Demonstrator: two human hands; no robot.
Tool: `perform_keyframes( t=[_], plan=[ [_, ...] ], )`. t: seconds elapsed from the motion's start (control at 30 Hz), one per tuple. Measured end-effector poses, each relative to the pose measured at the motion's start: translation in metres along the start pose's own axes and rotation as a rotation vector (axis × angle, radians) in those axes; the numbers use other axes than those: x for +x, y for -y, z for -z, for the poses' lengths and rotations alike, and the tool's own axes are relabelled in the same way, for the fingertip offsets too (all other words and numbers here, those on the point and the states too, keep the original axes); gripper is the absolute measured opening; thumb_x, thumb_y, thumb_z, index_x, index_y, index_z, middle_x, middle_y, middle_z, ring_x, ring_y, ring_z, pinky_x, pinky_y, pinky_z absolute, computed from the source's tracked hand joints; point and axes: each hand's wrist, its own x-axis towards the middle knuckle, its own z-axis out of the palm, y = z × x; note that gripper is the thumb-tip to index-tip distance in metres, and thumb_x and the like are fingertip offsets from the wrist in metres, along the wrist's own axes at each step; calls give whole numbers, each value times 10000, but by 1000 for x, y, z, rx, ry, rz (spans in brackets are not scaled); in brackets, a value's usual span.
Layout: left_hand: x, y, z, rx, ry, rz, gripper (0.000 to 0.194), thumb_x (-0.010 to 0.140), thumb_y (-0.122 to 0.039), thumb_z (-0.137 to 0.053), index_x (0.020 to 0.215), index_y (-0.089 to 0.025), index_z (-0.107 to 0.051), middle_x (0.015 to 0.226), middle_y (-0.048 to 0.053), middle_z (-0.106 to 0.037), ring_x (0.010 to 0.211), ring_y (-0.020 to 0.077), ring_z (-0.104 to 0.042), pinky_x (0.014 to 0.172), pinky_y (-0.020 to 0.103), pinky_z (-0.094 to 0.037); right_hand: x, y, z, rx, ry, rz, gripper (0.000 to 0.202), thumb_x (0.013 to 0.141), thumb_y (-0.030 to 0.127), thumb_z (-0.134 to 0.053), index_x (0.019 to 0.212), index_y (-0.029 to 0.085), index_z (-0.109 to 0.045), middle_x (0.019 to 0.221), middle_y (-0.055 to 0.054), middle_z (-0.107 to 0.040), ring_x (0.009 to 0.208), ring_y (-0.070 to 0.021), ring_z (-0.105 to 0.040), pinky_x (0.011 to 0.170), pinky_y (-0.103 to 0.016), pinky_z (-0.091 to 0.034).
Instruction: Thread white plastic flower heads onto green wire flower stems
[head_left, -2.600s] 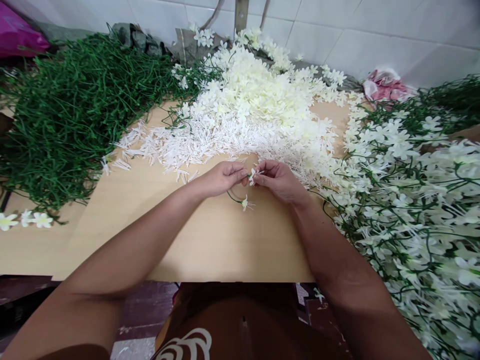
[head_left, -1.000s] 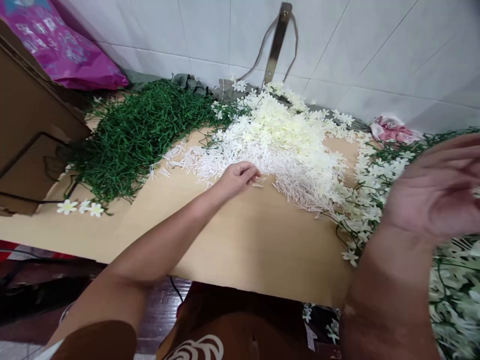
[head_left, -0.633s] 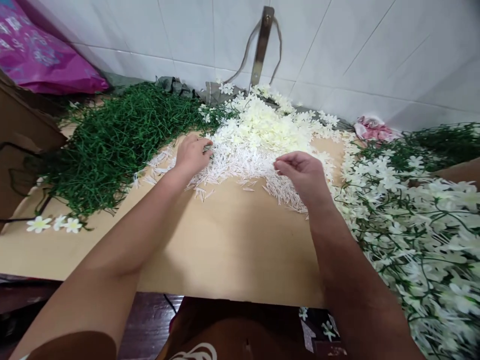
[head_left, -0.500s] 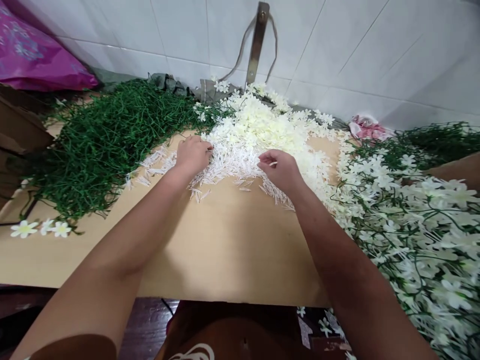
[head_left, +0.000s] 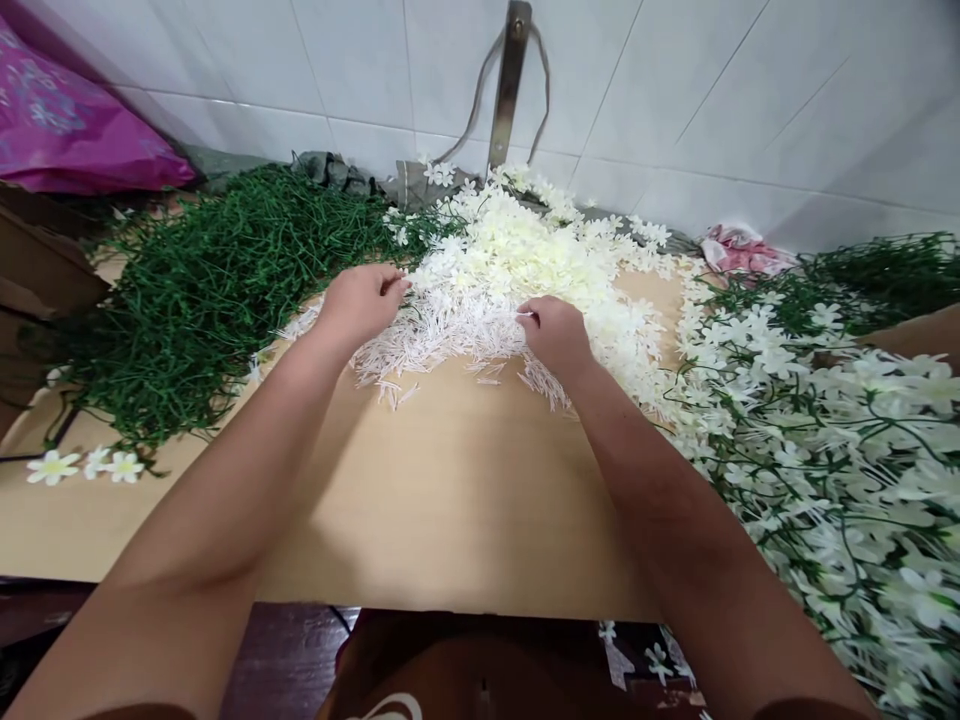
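Note:
My left hand (head_left: 364, 303) is closed, fingertips pinched together between the green stem pile (head_left: 225, 270) and the white sticks; what it pinches is too small to make out. My right hand (head_left: 556, 335) is closed too, with thumb and forefinger together at a thin white piece over the right part of the sticks. Between and under the hands lies a spread of thin white sticks (head_left: 457, 335). Right behind them rises a heap of pale yellow-white artificial flower heads (head_left: 517, 245), touching the sticks.
A tan board (head_left: 465, 500) bears everything. White flowers on green stems (head_left: 847, 450) fill the right side. Several loose flowers (head_left: 124, 466) lie at left. Behind are a purple bag (head_left: 75, 130), a metal strip (head_left: 510, 85) against a tiled wall, and a pink-white cloth (head_left: 742, 250).
My left hand has moved left and slightly up off the sticks, with its fingers now pinched. My right hand has stayed nearly in place, turned slightly.

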Motion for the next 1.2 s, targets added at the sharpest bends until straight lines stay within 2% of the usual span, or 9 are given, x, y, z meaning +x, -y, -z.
perform_keyframes(
  t=[0.1,0.2,0.37,0.43,0.53,0.73,0.93,1.1,1.2],
  plan=[
    [-8,-2,-1,-20,51,15,343,815,-342,-523,1027,-147,-710,817,62,-681,737,186,-564,700,295,-416,-9,-8,7,53,-105,-33,208,848,209,-504,803,153,-698,810,-101,-646,822,-243,-577,779,-377,-432],
    [-17,-4,5,-60,118,2,344,821,-363,-515,973,-136,-723,788,60,-678,653,149,-519,645,274,-400,-16,-14,9,88,-193,-64,239,851,244,-488,731,165,-678,714,-78,-547,775,-240,-536,741,-386,-428],
    [-21,-8,14,43,259,42,335,845,-402,-503,882,-162,-734,711,53,-659,600,153,-507,601,279,-376,-26,-16,12,246,-228,-91,209,833,179,-457,750,182,-648,772,-73,-539,822,-229,-536,803,-401,-453],
    [-15,-14,7,138,199,33,313,852,-380,-508,926,-173,-731,774,66,-674,674,183,-555,641,297,-395,-30,-14,15,304,-219,-98,187,806,143,-469,757,182,-645,802,-74,-566,833,-218,-548,822,-393,-455],
    [3,-27,-16,230,56,-21,303,866,-289,-484,1025,-178,-717,1002,100,-688,884,235,-609,756,328,-431,-35,-11,19,372,-168,-128,144,770,133,-503,735,179,-635,809,-67,-597,784,-198,-552,776,-368,-455],
    [47,-49,-64,322,-10,51,322,864,-289,-490,1072,-158,-698,1192,151,-620,1102,310,-581,888,379,-450,-49,-10,18,379,-77,-146,109,777,139,-512,708,193,-577,666,-12,-572,661,-166,-521,685,-323,-409],
    [57,-48,-60,292,-37,75,286,868,-256,-448,1018,-165,-673,1074,117,-686,1020,282,-624,848,359,-465,-49,-13,18,315,-245,-100,120,757,122,-514,667,197,-541,766,-50,-536,768,-190,-509,731,-341,-422],
    [54,-46,-60,253,69,92,330,826,-393,-546,1049,-171,-644,1095,137,-681,1024,292,-612,849,366,-456,-49,-3,19,444,-192,-142,119,768,146,-522,663,198,-502,740,-19,-534,665,-142,-490,675,-307,-420],
    [56,-46,-66,217,68,65,253,796,-344,-567,959,-174,-658,1053,134,-686,994,286,-611,832,363,-445,-53,0,18,505,-160,-160,123,771,183,-549,661,203,-500,660,9,-526,621,-132,-476,650,-301,-405]
  ],
)
